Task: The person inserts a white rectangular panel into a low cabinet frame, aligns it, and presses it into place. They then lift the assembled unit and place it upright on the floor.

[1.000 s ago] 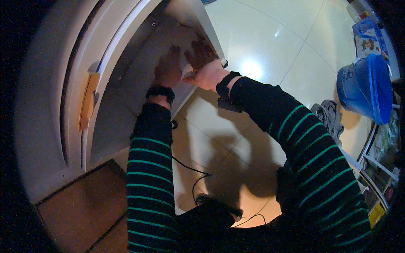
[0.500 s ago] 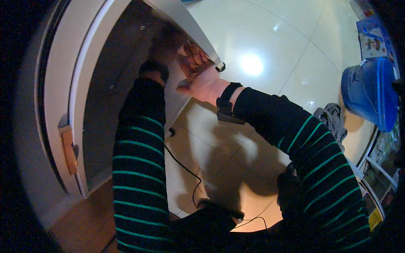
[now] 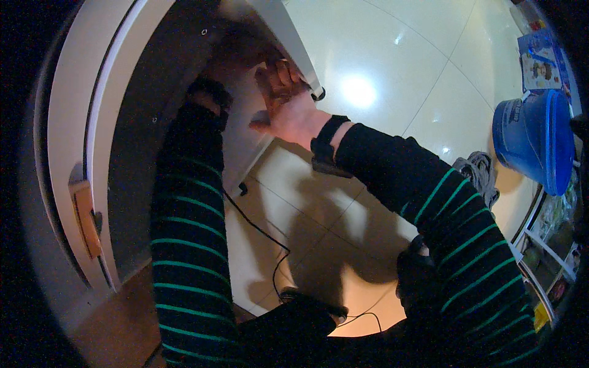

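Head view, looking down. Right hand [image 3: 288, 110] w/ fingers curled over the edge of a white panel [image 3: 288, 34], gripping it near the panel's lower corner, by a small dark knob [image 3: 319, 94] at that corner. Black wristband [image 3: 325, 141] on the right wrist. Left hand [image 3: 236, 52] reaches deeper into the shadow behind the panel, beside the right hand; it's dark & mostly hidden there, can't tell if it's open or closed, or what it touches. Black band [image 3: 208, 92] on the left wrist too. Both sleeves black w/ green stripes.

Panel sits at top centre of frame, tilted, w/ a dark grey recessed surface [image 3: 147, 141] to its left & a white curved frame [image 3: 67, 110] further left. Small tan block [image 3: 86, 214] fixed on that frame, lower left.

Floor [image 3: 380, 55] is pale glossy tile w/ a bright light reflection just right of the right hand. Thin black cable [image 3: 257, 227] runs across the tile below the arms. Blue bucket [image 3: 534, 141] at far right, well apart from the hands; grey bundle of cloth or rope [image 3: 478, 172] just beside it on the floor. Shelves w/ small items along the right rim, too blurred to tell.
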{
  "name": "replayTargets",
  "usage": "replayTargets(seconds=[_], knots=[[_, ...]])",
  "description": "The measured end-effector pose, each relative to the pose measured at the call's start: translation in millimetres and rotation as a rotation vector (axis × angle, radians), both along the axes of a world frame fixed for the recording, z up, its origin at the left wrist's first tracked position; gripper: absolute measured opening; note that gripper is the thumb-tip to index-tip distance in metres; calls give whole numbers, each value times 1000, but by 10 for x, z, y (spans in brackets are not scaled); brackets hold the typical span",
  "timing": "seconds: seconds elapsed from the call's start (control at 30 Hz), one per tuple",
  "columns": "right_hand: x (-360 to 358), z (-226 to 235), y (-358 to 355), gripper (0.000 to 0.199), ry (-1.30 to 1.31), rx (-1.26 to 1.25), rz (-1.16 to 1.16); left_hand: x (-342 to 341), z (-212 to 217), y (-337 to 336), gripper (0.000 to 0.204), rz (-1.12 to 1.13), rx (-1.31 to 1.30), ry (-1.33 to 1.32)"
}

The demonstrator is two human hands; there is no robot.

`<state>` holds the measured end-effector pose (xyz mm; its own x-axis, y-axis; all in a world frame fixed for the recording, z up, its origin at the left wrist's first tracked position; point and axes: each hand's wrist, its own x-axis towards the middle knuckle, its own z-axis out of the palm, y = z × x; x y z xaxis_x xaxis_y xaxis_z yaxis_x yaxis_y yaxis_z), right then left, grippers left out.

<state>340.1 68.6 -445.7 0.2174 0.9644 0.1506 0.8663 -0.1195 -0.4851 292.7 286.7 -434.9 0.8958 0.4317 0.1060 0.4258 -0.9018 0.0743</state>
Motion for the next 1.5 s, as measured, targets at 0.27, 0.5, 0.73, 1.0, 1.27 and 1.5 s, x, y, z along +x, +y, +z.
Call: replayTargets(seconds=[0.27,0.5,0.73,1.0,1.27,1.5], knots=[[-97,174,-53,104,-331,-159,-36,55,-26,-68,41,6,3,-39],[19,379,190,56,-170,-305,-7,122,-51,-44,42,-11,-4,-54],[-7,260,144,44,-95,-198,-9,134,-52,-243,43,-8,31,-82],[-16,218,21,36,-214,-177,167,64,-112,-325,43,-10,36,-111],[-26,263,5,40,-382,-113,51,131,-102,-279,44,-3,33,-87],[20,316,99,42,-506,-283,113,236,-175,-42,45,-19,-4,-90]])
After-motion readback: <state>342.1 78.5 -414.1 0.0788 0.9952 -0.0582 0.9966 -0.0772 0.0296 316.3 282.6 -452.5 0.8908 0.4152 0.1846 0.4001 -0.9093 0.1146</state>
